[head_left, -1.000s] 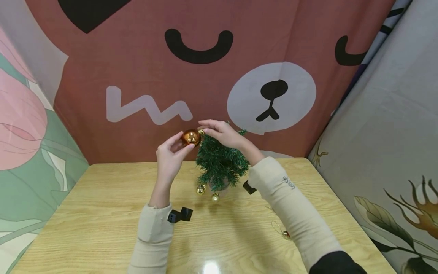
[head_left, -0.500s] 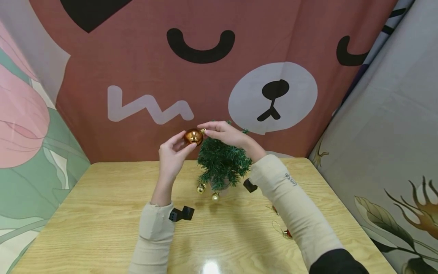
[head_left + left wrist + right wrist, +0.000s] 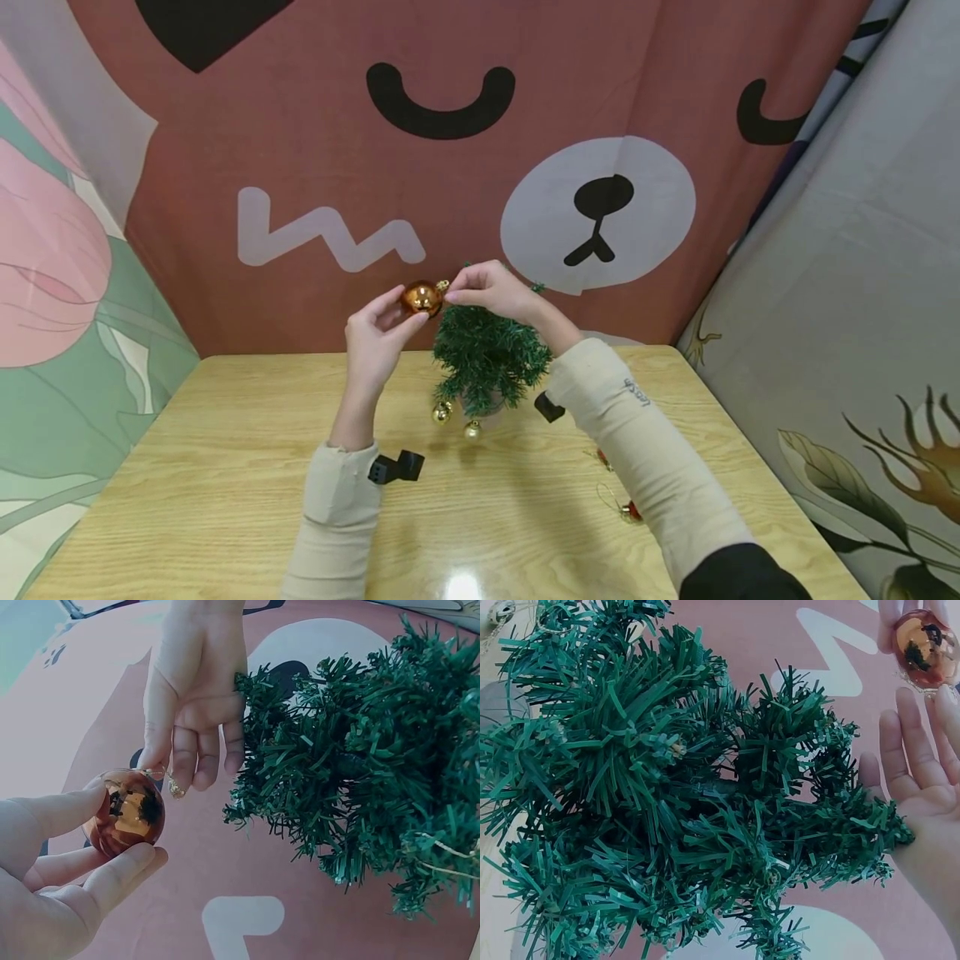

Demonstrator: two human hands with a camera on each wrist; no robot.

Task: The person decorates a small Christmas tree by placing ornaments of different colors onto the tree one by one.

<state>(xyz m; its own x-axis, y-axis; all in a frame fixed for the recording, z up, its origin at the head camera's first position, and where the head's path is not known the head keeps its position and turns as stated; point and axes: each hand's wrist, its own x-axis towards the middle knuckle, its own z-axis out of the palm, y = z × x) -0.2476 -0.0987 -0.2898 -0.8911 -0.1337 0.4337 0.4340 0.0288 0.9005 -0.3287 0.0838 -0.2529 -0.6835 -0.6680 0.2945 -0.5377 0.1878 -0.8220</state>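
The head view looks down from above; both wrist views sit close, sharing the small tree point(image 3: 487, 358) point(image 3: 375, 772) point(image 3: 667, 810)

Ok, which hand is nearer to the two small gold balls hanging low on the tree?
Left. The left hand is up and left of the gold balls; the right hand is higher, over the tree.

One copper bauble point(image 3: 420, 298), one small green tree point(image 3: 487, 358), two gold baubles point(image 3: 441, 412), two hands point(image 3: 375, 337)

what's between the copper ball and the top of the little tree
The right hand, pinching the gold loop at the copper ball beside the little tree; otherwise only backdrop shows there, in the left wrist view.
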